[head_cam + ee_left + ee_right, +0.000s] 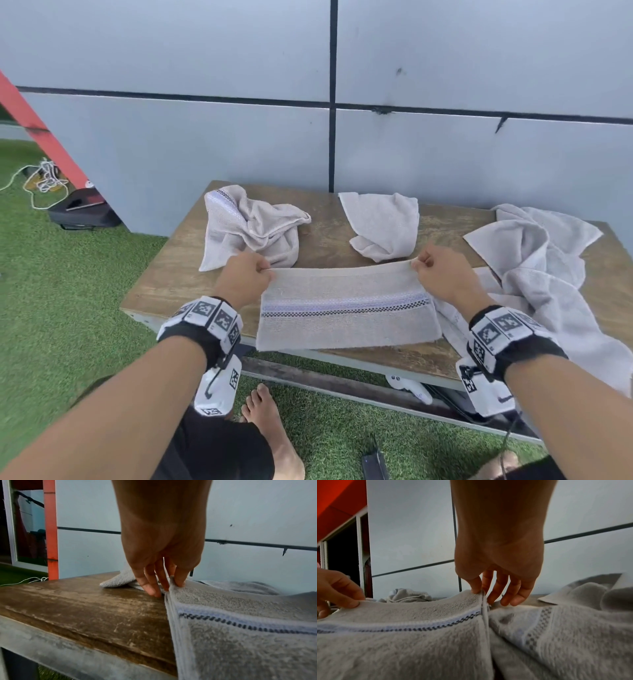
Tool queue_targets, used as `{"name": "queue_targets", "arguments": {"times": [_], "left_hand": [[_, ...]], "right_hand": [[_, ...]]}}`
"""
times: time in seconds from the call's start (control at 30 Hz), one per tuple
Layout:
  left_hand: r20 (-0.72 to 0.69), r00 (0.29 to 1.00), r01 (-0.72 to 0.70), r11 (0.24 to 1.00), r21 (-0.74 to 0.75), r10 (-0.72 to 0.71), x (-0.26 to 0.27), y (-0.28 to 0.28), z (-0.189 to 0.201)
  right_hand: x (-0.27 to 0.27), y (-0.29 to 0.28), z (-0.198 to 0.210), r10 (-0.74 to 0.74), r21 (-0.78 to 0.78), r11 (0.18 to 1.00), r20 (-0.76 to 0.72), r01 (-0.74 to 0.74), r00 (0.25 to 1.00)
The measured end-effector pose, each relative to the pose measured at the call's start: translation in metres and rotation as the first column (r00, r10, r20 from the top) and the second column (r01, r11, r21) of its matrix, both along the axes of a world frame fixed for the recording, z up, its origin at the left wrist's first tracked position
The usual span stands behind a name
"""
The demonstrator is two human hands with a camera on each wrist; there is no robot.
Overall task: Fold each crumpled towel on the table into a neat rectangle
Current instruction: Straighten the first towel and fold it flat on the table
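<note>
Now, line by line:
Striped towel (346,308): lies at the near middle of the wooden desk (164,284), spread flat and wide; its near edge hangs just over the desk's front rim; a pale blue band with a dark checked line runs across it.
Left hand (245,279): pinches the towel's far left corner between thumb and fingers (180,580); the other fingers reach down toward the desk beside the cloth.
Right hand (442,274): pinches the far right corner between thumb and forefinger; the remaining fingers (515,595) hang loosely curled, just beside the towel's edge.
Far edge: sags a little between the two hands.
Crumpled towel at far left (250,226): bunched up, showing the same checked band; near the left hand.
Small towel at far middle (383,224): rumpled, lying beyond the striped one.
Large towel at right (534,260): heaped and trailing over the desk's right front edge; it touches the striped towel's right side.
Ground: green turf (68,274) under the desk.
</note>
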State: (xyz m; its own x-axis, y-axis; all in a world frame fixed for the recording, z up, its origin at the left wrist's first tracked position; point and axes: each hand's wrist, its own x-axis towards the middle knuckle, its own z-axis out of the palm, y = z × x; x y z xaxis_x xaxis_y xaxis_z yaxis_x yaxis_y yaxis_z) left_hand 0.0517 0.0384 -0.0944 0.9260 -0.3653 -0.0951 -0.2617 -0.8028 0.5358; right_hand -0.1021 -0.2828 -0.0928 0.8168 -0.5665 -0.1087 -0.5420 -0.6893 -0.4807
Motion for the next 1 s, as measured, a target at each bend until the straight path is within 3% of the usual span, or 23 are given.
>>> {"name": "queue_targets", "arguments": {"times": [0.4, 0.7, 0.83, 1.0], "left_hand": [[0.009, 1.000, 0.016, 0.999, 0.041, -0.016, 0.013, -0.003, -0.017], [-0.077, 0.995, 0.079, 0.989, 0.124, -0.069, 0.008, 0.001, -0.010], [-0.099, 0.991, 0.100, 0.988, 0.121, -0.088, 0.003, 0.004, 0.004], [0.002, 0.992, 0.130, 0.991, 0.032, -0.130, 0.001, 0.011, 0.038]], "right_hand": [[0.006, -0.007, -0.026, 0.038, -0.042, 0.998, 0.041, -0.036, 0.998], [0.005, -0.007, -0.022, 0.130, -0.068, 0.988, -0.086, -0.136, 0.988], [-0.001, 0.002, -0.009, 0.121, -0.031, 0.992, 0.006, -0.121, 0.993], [-0.009, 0.005, 0.024, 0.100, 0.043, 0.993, 0.188, -0.110, 0.977]]}}
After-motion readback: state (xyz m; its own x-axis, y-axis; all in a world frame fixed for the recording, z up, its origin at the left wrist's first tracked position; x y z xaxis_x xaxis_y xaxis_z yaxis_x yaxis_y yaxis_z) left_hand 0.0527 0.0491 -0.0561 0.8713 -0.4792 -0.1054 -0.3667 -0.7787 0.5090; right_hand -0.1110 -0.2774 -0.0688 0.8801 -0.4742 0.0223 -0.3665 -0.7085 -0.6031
